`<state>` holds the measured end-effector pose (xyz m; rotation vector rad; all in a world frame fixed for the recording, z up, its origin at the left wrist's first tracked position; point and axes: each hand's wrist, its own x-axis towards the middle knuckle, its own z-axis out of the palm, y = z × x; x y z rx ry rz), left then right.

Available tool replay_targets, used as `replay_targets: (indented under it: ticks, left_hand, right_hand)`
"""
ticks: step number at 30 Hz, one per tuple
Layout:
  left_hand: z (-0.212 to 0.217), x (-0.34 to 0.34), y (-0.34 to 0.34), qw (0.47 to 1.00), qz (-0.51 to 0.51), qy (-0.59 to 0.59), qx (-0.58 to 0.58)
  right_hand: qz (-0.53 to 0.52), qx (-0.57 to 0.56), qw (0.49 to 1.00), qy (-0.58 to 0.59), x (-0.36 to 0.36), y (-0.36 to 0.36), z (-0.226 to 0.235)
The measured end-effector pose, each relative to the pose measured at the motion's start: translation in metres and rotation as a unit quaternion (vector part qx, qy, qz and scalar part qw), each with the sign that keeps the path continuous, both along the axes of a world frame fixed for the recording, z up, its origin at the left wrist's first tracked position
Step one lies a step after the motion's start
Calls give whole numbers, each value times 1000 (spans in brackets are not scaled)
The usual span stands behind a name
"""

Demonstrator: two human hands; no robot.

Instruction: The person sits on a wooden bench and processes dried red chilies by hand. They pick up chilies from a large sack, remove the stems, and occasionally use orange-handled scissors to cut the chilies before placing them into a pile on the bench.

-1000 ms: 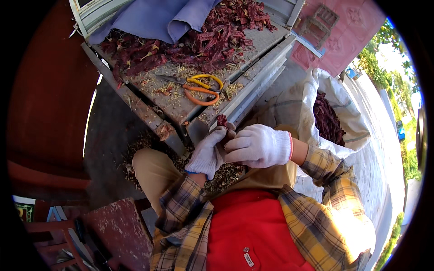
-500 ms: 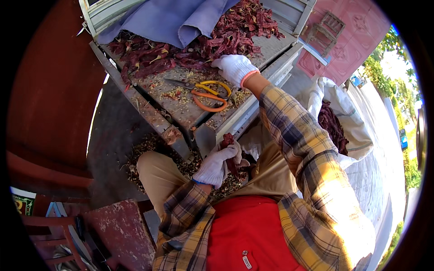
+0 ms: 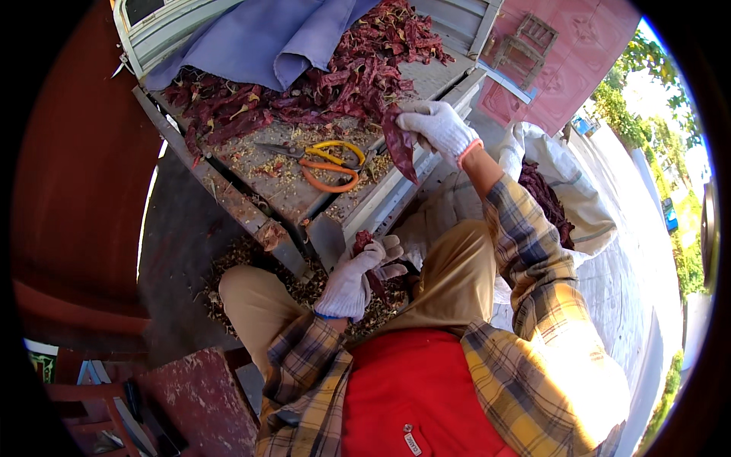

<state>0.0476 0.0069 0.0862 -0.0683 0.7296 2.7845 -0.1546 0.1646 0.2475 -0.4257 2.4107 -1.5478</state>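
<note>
My right hand (image 3: 438,128), in a white glove, is stretched out to the edge of the metal bed (image 3: 289,194) and holds a long dried red chili (image 3: 398,145) that hangs down from the fingers. My left hand (image 3: 356,276), also gloved, stays low between my knees and grips a few dried chilies (image 3: 364,242). A big heap of dried red chilies (image 3: 320,76) lies on the bed beyond the right hand. Orange and yellow scissors (image 3: 327,161) lie on the bed just left of the right hand.
A blue cloth (image 3: 259,42) covers part of the heap. A white sack (image 3: 563,198) with chilies in it stands open at my right. Stems and seeds litter the ground (image 3: 236,266) under my knees. A red stool (image 3: 198,396) sits at lower left.
My right hand left the left hand, reached out to the heap by the scissors and now lifts one long chili off it. The left hand stayed low with its chilies.
</note>
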Motion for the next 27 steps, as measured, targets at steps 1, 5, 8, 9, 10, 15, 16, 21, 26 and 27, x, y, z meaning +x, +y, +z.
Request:
replay_targets:
  ticks: [1,5,8,9,10,15,16,21,26,27]
  left_hand:
    - [1,0,-1,1000,4,-2,-1]
    - [-1,2,-3,1000,14,8,16]
    - [0,1,1,1000,16,-1,13]
    - [1,3,2,1000,22,-11,6]
    - [19,6,2,999,23,-23,15]
    - [23,0,-4,1000,0,-8,-6]
    - [26,1,-4,1000,1,7,-15]
    - [4,2,-12,997,27,9,73]
    - [-4,6,-6,1000,-2,-11,4]
    - [-5,7,-3,1000,-1,-11,11]
  right_hand:
    - [12,10,1000,-12,11,4,-6]
    - [117,115,985,56,81,2,-39]
    - [152,168,971,78,110,-8,-57]
    - [155,184,967,84,112,-13,-58]
    - [156,202,963,90,114,-17,-57]
    - [234,246,934,109,94,-26,-57]
    - [254,269,920,132,95,-32,-58]
    - [261,290,902,185,59,-61,-22]
    - [64,343,827,440,-48,-87,-28]
    - [52,376,811,446,-60,-94,-30]
